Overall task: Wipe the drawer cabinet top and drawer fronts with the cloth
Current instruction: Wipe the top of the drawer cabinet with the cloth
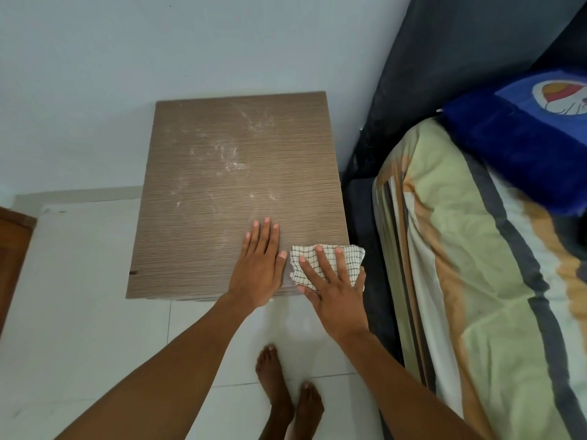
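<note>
Two hands flat on dusty cabinet top (222,173) (white smears); right hand (336,287) presses checked cloth (327,258); left hand (259,265) empty.

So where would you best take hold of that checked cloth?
By its loose left edge, from above. The checked cloth lies flat at the cabinet top's near right corner under the right hand; that edge shows bare beside the left hand.

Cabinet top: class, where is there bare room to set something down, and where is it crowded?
The cabinet top is bare from the wall edge down to the hands, though smeared with white dust. The near right corner is crowded: left hand flat, right hand pressing the checked cloth.
</note>
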